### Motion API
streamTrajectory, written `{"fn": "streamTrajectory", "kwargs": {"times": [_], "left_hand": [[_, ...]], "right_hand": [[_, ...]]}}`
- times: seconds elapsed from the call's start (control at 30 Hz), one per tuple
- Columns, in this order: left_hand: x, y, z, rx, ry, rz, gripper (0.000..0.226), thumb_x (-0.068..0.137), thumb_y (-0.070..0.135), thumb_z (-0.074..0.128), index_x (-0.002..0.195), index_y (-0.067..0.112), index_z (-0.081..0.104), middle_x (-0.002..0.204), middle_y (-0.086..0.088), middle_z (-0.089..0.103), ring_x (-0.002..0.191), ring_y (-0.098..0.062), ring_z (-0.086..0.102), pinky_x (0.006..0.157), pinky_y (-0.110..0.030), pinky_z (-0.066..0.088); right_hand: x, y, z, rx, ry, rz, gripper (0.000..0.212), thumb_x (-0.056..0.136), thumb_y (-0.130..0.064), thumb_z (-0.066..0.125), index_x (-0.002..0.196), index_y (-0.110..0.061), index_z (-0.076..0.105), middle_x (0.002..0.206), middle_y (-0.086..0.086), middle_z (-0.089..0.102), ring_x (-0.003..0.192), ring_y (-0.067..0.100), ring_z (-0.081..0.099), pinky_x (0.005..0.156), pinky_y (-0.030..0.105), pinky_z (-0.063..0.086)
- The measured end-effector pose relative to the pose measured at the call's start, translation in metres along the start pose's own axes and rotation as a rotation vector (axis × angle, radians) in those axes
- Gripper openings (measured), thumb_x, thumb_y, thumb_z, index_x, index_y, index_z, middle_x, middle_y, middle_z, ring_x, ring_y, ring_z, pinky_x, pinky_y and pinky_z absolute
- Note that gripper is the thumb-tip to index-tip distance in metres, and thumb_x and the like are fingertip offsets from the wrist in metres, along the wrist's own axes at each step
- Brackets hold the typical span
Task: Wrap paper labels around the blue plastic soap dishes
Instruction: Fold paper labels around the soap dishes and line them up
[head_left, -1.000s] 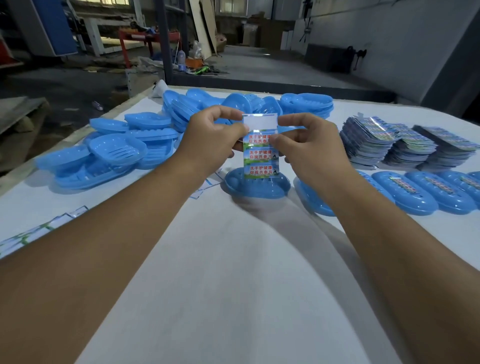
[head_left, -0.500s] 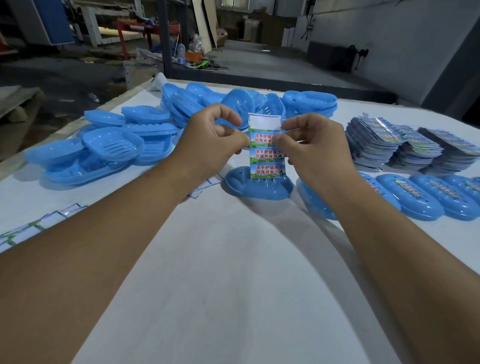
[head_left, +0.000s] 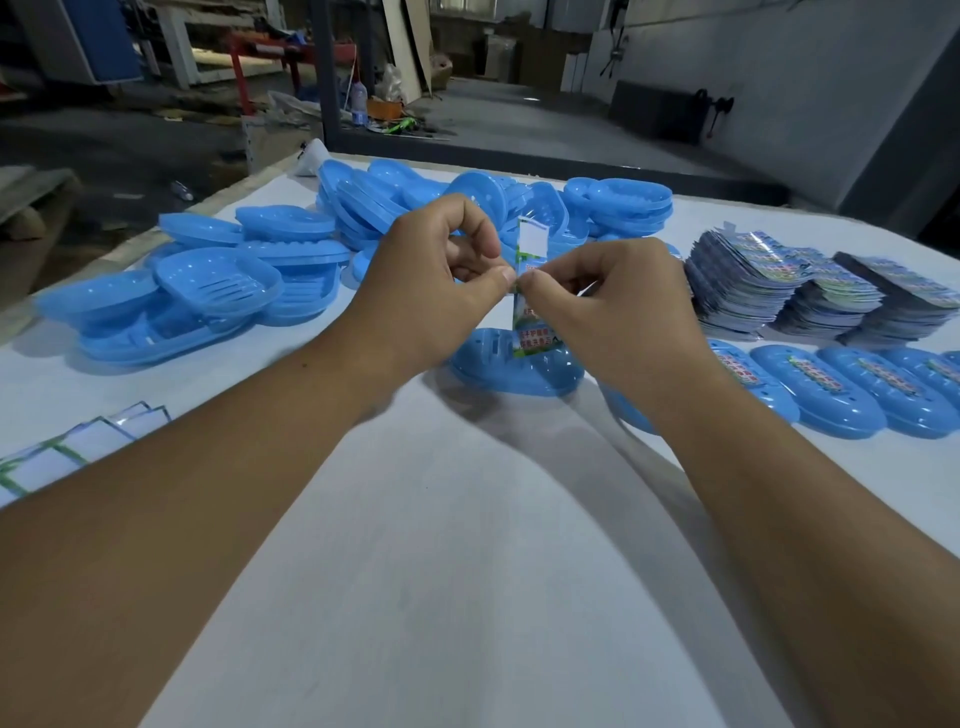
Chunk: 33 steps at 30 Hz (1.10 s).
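The paper label (head_left: 531, 291) stands upright in the air just above the blue soap dish (head_left: 514, 368), its long axis vertical, the blank white end up and the printed end hanging down to the dish's top. It is turned nearly edge-on, so it looks narrower than half a second ago, when its printed face was square to the camera. The left hand (head_left: 441, 280) pinches the label's left edge between thumb and forefinger; the right hand (head_left: 613, 306) pinches its right edge the same way. The two pinches now nearly meet at the label's middle, where earlier they sat apart at either edge. The soap dish lies upside down on the white table (head_left: 467, 545), its long axis running left to right, just left of the row of labelled dishes (head_left: 841, 389).
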<state>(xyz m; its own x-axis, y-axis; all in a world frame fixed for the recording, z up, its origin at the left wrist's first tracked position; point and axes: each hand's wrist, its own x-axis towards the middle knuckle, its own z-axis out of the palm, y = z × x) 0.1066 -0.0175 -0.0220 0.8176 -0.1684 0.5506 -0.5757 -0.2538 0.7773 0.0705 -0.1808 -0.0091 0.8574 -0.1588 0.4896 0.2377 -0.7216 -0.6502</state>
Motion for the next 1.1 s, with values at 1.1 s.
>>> {"fn": "streamTrajectory", "kwargs": {"times": [1.1], "left_hand": [[0.003,0.000,-0.008,0.169,0.052,-0.182,0.019,0.073,0.015,0.072,0.070,0.026,0.056,0.050,0.016,0.056,0.046,0.002,0.047,0.051,-0.014,0.038]], "right_hand": [[0.006,0.005,-0.005,0.134,-0.067,0.134,0.029,0.082,-0.031,0.068,0.072,-0.004,0.074,0.070,0.015,0.068,0.053,0.009,0.047,0.052,0.027,0.043]]}}
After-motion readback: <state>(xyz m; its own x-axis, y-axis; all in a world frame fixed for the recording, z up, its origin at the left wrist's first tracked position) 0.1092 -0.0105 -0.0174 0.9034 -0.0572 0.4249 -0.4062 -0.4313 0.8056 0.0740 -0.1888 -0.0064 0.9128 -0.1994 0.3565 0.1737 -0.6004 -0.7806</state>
